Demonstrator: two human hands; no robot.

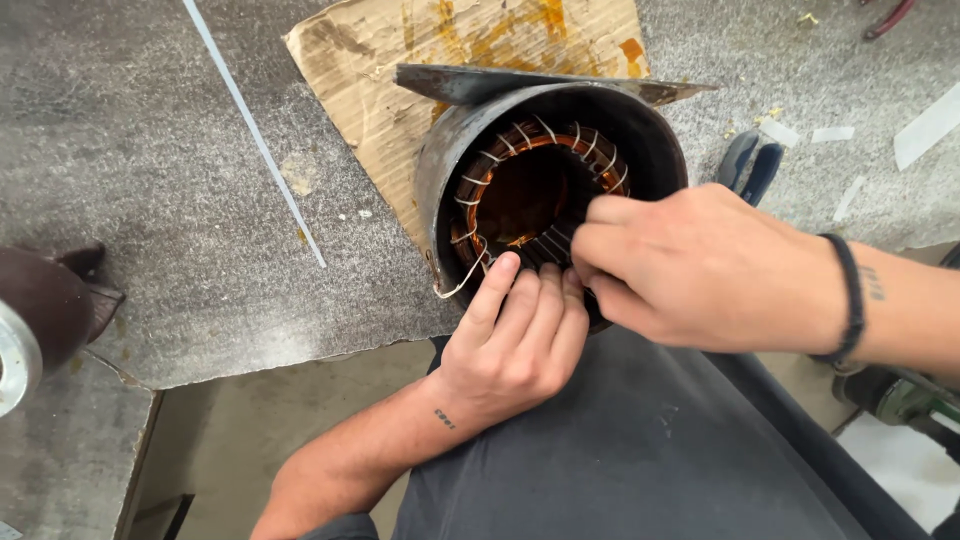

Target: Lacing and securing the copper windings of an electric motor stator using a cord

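A dark metal motor stator housing (450, 160) lies on its side at the bench edge, its open end toward me. Inside sits a ring of copper windings (520, 140) laced with white cord (462, 283). My left hand (515, 345) presses flat against the housing's lower rim, its fingers on the windings. My right hand (700, 265) reaches in from the right, fingertips pinched at the lacing on the lower right of the winding ring. A loose loop of cord hangs off the rim by my left index finger.
A stained piece of cardboard (370, 60) lies under the housing on the grey bench (150, 200). A white strip (255, 135) crosses the bench. Blue-handled pliers (750, 165) rest behind my right hand. A dark round machine part (35, 310) sits at the left edge.
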